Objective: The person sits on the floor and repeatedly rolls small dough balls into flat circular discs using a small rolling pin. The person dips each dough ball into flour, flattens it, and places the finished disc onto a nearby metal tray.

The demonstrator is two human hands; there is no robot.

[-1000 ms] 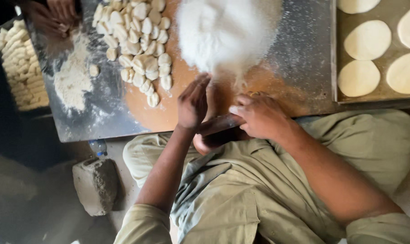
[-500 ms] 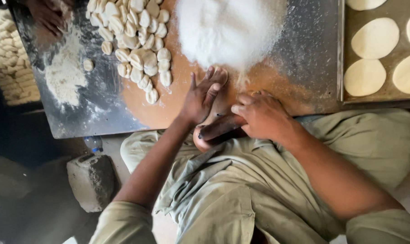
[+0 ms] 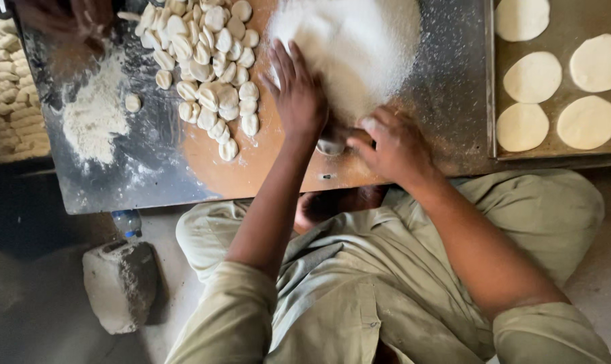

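The left hand (image 3: 297,94) is laid flat, fingers spread apart, against the near edge of a large white heap of flour (image 3: 352,47); nothing is gripped by it. The right hand (image 3: 394,145) is curled, fingers drawn together over a small pale lump of dough (image 3: 331,145), which is partly hidden beneath the fingertips and lies just below the left palm, at the foot of the heap. Whether the lump is actually clamped cannot be told. Both hands are rested on a round orange-brown wooden board (image 3: 251,168). To the left of the left fingers, a pile of small pale dough pieces (image 3: 207,74) is seen on the board. Beyond the right fingers, flattened round dough discs (image 3: 534,77) are laid on a dark metal tray (image 3: 568,145). Another person's hand (image 3: 73,17) is seen at the far left corner of the floured grey metal table (image 3: 137,175).
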